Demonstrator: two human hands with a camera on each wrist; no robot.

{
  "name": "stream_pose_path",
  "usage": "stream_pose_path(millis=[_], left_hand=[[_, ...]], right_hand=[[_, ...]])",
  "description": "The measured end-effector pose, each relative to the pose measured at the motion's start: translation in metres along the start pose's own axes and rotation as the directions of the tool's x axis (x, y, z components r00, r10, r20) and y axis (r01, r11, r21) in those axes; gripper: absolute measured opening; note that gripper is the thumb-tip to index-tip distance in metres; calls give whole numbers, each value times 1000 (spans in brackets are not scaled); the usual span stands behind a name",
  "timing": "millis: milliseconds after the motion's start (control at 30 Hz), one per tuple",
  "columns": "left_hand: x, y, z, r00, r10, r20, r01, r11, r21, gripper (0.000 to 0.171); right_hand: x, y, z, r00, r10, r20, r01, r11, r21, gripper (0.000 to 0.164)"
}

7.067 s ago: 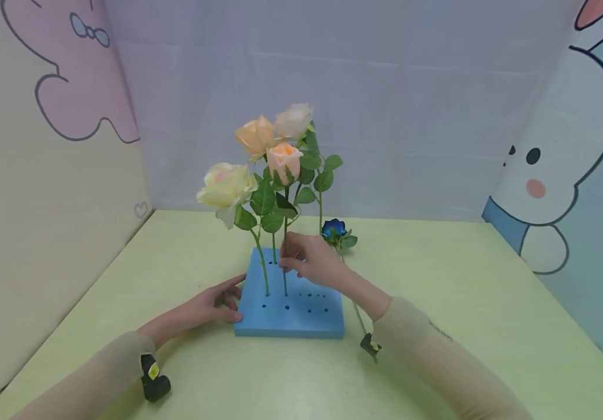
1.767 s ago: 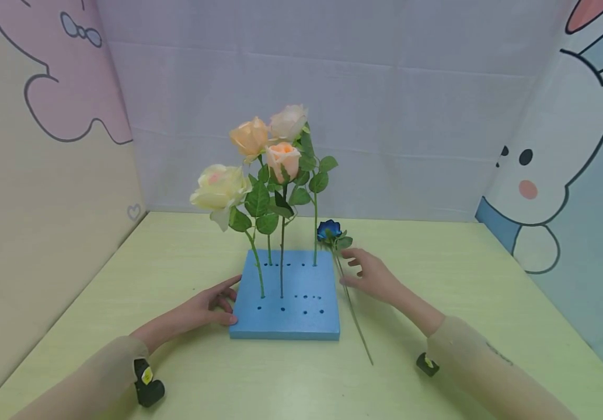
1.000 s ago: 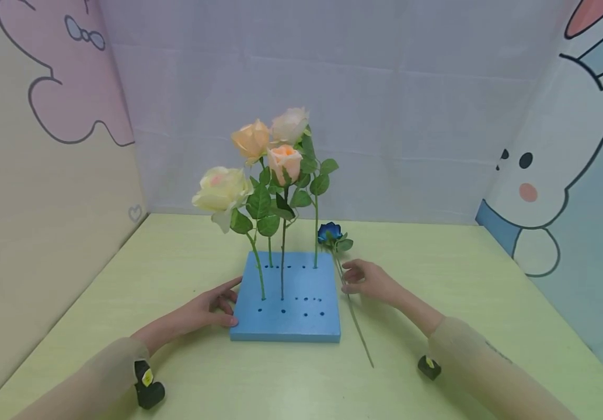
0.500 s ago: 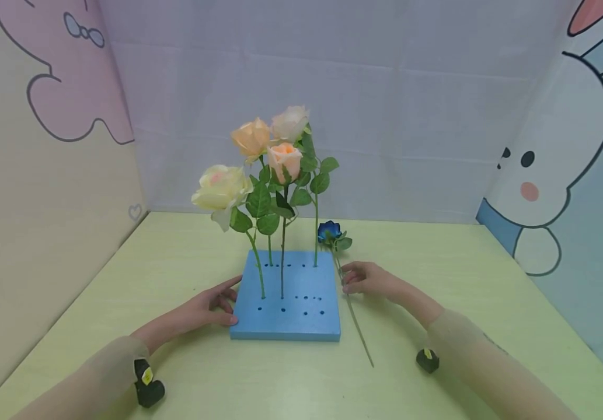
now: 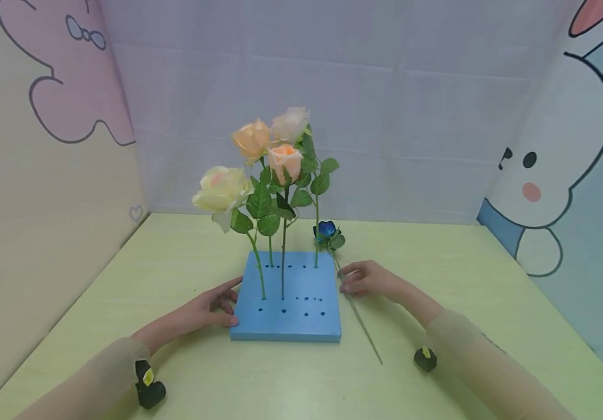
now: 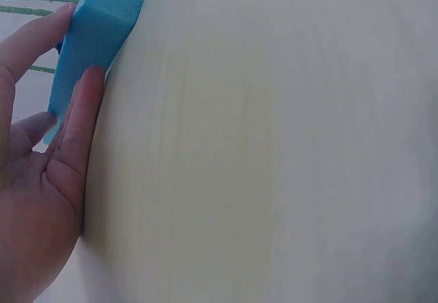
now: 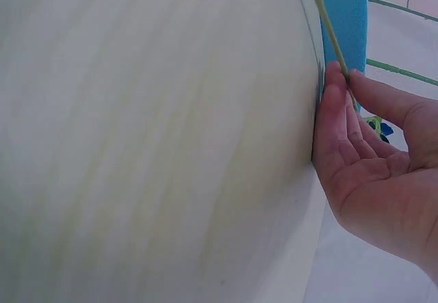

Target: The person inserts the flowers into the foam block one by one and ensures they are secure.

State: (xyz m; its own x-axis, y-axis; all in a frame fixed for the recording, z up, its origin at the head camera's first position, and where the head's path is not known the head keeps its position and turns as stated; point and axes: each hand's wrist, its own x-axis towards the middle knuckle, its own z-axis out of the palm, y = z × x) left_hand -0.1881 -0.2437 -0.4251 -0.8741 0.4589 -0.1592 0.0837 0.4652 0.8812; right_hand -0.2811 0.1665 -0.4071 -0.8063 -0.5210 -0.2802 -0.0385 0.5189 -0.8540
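My right hand (image 5: 366, 278) pinches the stem of a blue rose (image 5: 326, 230) between thumb and fingertips. In the right wrist view, that rose's stem (image 7: 330, 29) runs up and away from the pinch, beside the board's blue edge. The flower head lies at the back right of the blue board (image 5: 309, 326). With fingers spread, my left hand (image 5: 216, 306) rests against the board's left side. A cream rose (image 5: 222, 189), a peach rose (image 5: 285, 162), a light orange rose (image 5: 251, 140) and a pale white rose (image 5: 290, 123) stand in holes in the board.
Several small holes dot the board's top. Tall stems and leaves (image 5: 259, 201) rise over its left and back parts. The pale yellow table (image 5: 411, 233) meets a back curtain (image 5: 364, 134), with cartoon-printed walls on both sides.
My right hand has left the upright peach rose, moved right and taken hold of the blue rose's stem. The blue rose has shifted slightly, its stem end swinging right. My left hand stays put.
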Motion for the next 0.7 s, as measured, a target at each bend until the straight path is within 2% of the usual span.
stream_pose_path(millis=[233,400,533,700], left_hand=[[1,-1,0,999,33,6,-33,999,36,91],[2,-1,0,1000,15,-1,-15,999,32,91],[2,-1,0,1000,-6,-9,6,999,32,91],[2,-2,-1,1000,7,-7,-7,999,36,91]], right_hand=[[-5,-2,-1,1000,19,22,-21,996,92,48],[-7,-3,-4,1000,4,7,-5,994,111,44],[-11,-9,-6,1000,-16,-20,19,992,124,41],[-17,-19,-7,997,-29,-76,38,991,132,38]])
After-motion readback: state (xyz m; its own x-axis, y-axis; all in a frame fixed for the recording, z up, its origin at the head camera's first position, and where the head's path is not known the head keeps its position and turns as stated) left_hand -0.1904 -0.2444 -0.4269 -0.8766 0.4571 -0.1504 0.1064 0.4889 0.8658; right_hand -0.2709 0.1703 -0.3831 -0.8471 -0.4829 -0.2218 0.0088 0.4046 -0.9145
